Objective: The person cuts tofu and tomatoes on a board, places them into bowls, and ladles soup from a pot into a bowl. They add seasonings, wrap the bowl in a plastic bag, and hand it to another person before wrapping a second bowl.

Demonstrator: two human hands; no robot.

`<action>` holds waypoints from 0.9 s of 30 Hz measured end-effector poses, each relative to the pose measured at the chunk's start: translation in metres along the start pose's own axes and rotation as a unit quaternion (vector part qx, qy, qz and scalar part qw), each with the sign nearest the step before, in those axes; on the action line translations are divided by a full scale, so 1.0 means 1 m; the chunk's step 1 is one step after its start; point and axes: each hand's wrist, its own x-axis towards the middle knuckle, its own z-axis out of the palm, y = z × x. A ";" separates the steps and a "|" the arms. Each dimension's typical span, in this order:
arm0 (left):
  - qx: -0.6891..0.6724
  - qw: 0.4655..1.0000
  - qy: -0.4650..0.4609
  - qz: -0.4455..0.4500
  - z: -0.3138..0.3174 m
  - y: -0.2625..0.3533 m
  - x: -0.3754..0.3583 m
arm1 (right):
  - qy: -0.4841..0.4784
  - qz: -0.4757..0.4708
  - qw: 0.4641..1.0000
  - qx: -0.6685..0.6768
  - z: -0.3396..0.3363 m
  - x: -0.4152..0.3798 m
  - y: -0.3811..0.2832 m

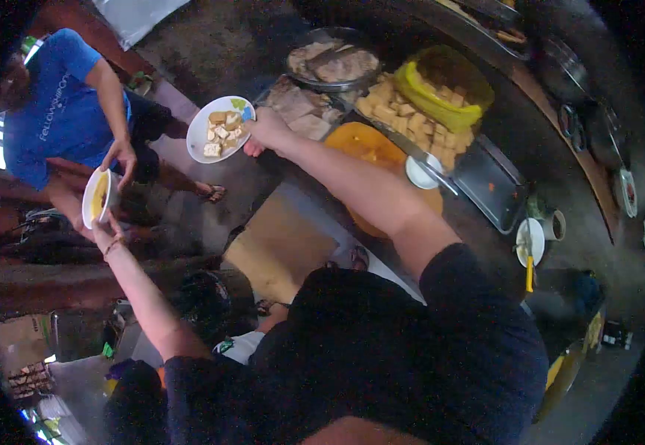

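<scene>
My right hand (265,132) grips the edge of a white plate (198,132) with a coloured pattern by the rim. Pale, tofu-like cubes (222,136) lie on the plate. Out to the left, my left hand (105,232) holds the lower end of a white bowl (113,194) with something yellow and dark inside. A person in a blue T-shirt (55,111) also has both hands on this bowl, one at its top (120,159) and one by its lower side. The bowl is tilted in my view.
Along the counter stand a round metal tray of meat (341,65), tofu-like blocks (400,111) beside a yellow bag (441,93), an orange board (363,144) with a knife (411,150), and a dark tray (489,178). A yellow-handled knife (529,271) rests on a small plate (528,231).
</scene>
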 end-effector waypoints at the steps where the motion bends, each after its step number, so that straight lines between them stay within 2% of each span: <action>1: -0.011 1.000 -0.016 -0.020 0.008 0.000 -0.002 | -0.008 0.013 1.000 -0.004 0.006 0.010 -0.001; 6: -0.045 0.998 -0.008 -0.051 0.049 -0.015 0.003 | -0.025 0.014 0.998 -0.052 0.023 0.052 0.002; 8: -0.047 0.986 -0.154 -0.047 0.077 -0.020 -0.027 | -0.015 0.022 0.999 -0.032 0.034 0.063 0.001; 9: -0.034 0.980 -0.194 -0.024 0.081 -0.032 -0.039 | -0.010 0.032 0.999 -0.018 0.035 0.070 0.004; 10: -0.004 0.965 -0.258 -0.041 0.072 -0.051 -0.038 | -0.011 0.033 0.999 -0.019 0.035 0.077 0.009; 11: -0.001 0.957 -0.195 -0.215 0.078 -0.062 -0.059 | -0.014 0.039 0.999 -0.011 0.035 0.085 0.017; 12: 0.053 0.954 -0.188 -0.227 0.084 -0.087 -0.075 | -0.016 0.042 0.999 -0.004 0.032 0.096 0.023; 14: 0.056 0.894 -0.268 -0.355 0.081 -0.130 -0.083 | -0.009 0.034 0.999 -0.014 0.035 0.114 0.034; 17: 0.129 0.865 -0.289 -0.389 0.065 -0.197 -0.105 | -0.002 0.001 0.999 -0.044 0.045 0.163 0.085; 20: 0.094 0.844 -0.279 -0.449 0.031 -0.249 -0.105 | -0.029 0.056 0.998 0.024 0.044 0.158 0.073; 22: 0.098 0.842 -0.260 -0.462 0.011 -0.273 -0.107 | 0.026 0.010 0.998 -0.062 0.051 0.181 0.092; 23: 0.101 0.842 -0.242 -0.471 -0.003 -0.277 -0.104 | 0.057 0.004 0.997 -0.060 0.062 0.165 0.072; 25: 0.113 0.846 -0.203 -0.481 -0.017 -0.281 -0.114 | 0.107 -0.031 0.991 -0.078 0.072 0.173 0.084; 26: 0.121 0.826 -0.254 -0.488 -0.023 -0.287 -0.115 | 0.132 -0.049 0.986 -0.085 0.081 0.177 0.088; 27: 0.154 0.818 -0.267 -0.486 -0.022 -0.295 -0.116 | 0.155 -0.061 0.982 -0.089 0.085 0.182 0.089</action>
